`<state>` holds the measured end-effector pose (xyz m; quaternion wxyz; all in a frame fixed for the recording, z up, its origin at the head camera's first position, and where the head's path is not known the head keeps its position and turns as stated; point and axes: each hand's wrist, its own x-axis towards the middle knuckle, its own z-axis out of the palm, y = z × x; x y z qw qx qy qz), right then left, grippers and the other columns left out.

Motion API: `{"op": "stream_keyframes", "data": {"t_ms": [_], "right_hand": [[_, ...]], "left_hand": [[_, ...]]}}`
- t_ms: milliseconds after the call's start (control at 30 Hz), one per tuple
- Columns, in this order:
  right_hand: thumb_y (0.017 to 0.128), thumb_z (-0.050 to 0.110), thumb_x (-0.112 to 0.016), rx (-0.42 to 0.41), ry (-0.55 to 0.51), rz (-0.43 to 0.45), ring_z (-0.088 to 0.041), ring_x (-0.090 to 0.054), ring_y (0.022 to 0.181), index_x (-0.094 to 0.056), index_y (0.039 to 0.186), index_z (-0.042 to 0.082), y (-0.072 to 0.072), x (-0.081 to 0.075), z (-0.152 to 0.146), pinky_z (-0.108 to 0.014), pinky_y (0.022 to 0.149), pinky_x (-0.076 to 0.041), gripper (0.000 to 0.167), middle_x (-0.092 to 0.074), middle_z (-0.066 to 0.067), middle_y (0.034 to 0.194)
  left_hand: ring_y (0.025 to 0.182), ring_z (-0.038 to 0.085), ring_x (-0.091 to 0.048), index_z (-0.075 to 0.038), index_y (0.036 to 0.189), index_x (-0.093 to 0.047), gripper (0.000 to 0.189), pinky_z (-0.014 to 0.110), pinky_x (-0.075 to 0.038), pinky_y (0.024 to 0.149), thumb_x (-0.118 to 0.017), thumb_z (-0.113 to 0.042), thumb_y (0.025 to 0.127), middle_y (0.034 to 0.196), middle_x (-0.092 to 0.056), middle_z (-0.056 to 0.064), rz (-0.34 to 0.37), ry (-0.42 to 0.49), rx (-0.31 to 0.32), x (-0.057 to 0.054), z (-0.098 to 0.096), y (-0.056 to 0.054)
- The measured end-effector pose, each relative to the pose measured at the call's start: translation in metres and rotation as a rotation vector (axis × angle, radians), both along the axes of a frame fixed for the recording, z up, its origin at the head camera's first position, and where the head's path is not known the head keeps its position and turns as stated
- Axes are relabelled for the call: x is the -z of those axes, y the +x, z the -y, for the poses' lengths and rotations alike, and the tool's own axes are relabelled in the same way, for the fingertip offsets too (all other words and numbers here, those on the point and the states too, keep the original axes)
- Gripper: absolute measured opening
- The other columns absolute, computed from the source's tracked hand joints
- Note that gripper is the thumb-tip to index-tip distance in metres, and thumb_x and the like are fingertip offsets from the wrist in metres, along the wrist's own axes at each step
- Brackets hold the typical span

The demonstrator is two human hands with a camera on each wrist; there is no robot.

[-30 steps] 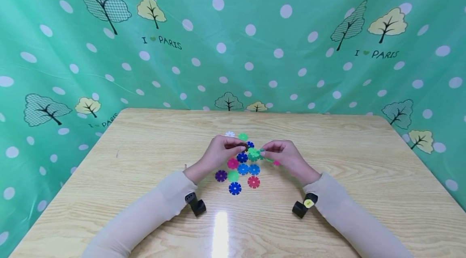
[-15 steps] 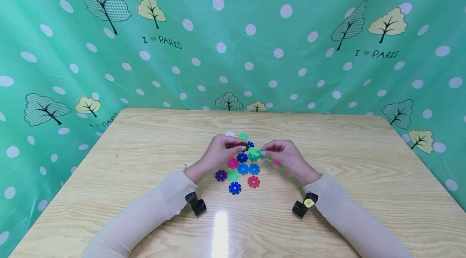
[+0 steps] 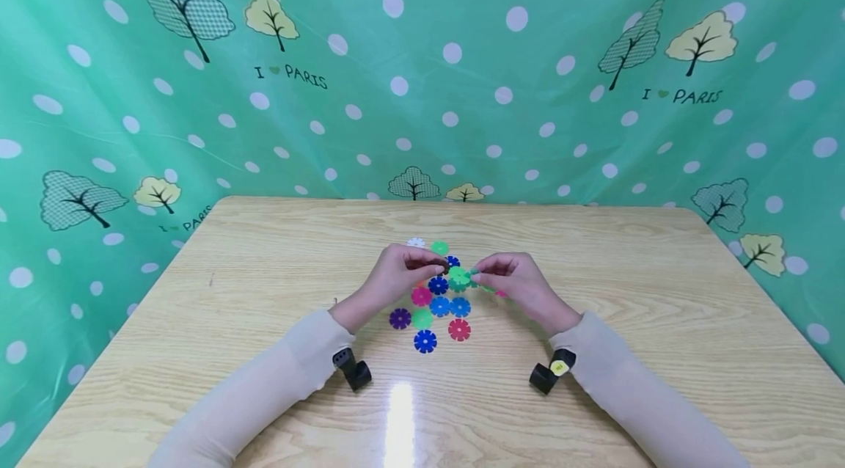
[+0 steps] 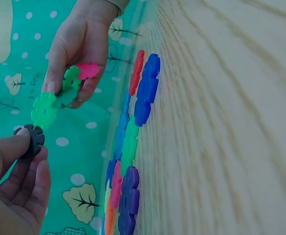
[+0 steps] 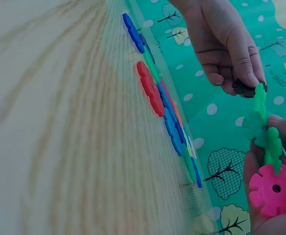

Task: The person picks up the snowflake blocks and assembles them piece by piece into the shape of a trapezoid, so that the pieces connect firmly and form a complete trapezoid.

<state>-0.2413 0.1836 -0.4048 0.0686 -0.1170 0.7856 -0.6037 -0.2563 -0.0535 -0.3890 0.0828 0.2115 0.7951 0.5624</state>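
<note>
In the head view my left hand (image 3: 394,273) and right hand (image 3: 518,283) face each other over the table's middle. Thumb and fingers of the left pinch a dark notched snowflake disc (image 4: 35,141). My right hand holds a short chain of slotted discs: light green (image 4: 44,110), teal green (image 5: 254,128), mid green (image 5: 273,147) and pink (image 5: 273,191). The dark disc's edge meets the light green disc at the chain's free end. Fingers partly cover the teal and mid green discs.
Loose snowflake discs lie flat below the hands, among them a purple one (image 3: 400,318), a dark blue one (image 3: 425,341) and a red one (image 3: 459,329). A white disc (image 3: 416,242) lies farther back. The wooden table (image 3: 264,248) ends at a green patterned curtain (image 3: 422,108).
Both hands keep their places and their holds. The light green disc has tilted slightly, showing more of its face. The head view has shifted a touch.
</note>
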Motion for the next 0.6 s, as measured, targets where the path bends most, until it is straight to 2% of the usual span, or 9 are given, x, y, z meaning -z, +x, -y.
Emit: {"op": "stream_keyframes", "data": {"t_ms": [233,400,600], "right_hand": [[0.083,0.016,-0.073,-0.001,0.018,-0.021,-0.014,-0.052,0.064,-0.07,0.097,0.0,-0.001,0.0017,0.0006,-0.023,0.049,-0.041,0.021,-0.069,-0.003,0.084],[0.083,0.017,-0.073,0.005,0.025,-0.033,-0.014,-0.05,0.062,-0.07,0.096,0.001,-0.0015,0.0022,0.0003,-0.023,0.048,-0.04,0.021,-0.068,-0.004,0.083],[0.083,0.017,-0.073,0.014,0.026,-0.033,-0.014,-0.05,0.063,-0.07,0.096,0.001,-0.0013,0.0025,0.0008,-0.023,0.048,-0.04,0.021,-0.069,-0.004,0.083]], "left_hand": [[0.085,0.033,-0.065,-0.006,0.103,-0.072,0.017,0.034,-0.056,0.066,-0.067,-0.013,0.087,0.097,-0.072,0.008,0.001,0.0,0.009,0.0039,0.0027,-0.0026],[0.084,0.033,-0.065,-0.008,0.102,-0.073,0.017,0.032,-0.056,0.065,-0.068,-0.012,0.087,0.096,-0.072,0.006,0.006,0.001,0.002,0.0055,0.0033,-0.0032],[0.079,0.036,-0.064,-0.007,0.103,-0.073,0.018,0.035,-0.055,0.061,-0.068,-0.013,0.087,0.095,-0.072,0.007,-0.032,0.0,0.027,0.0053,0.0001,-0.0022]]}}
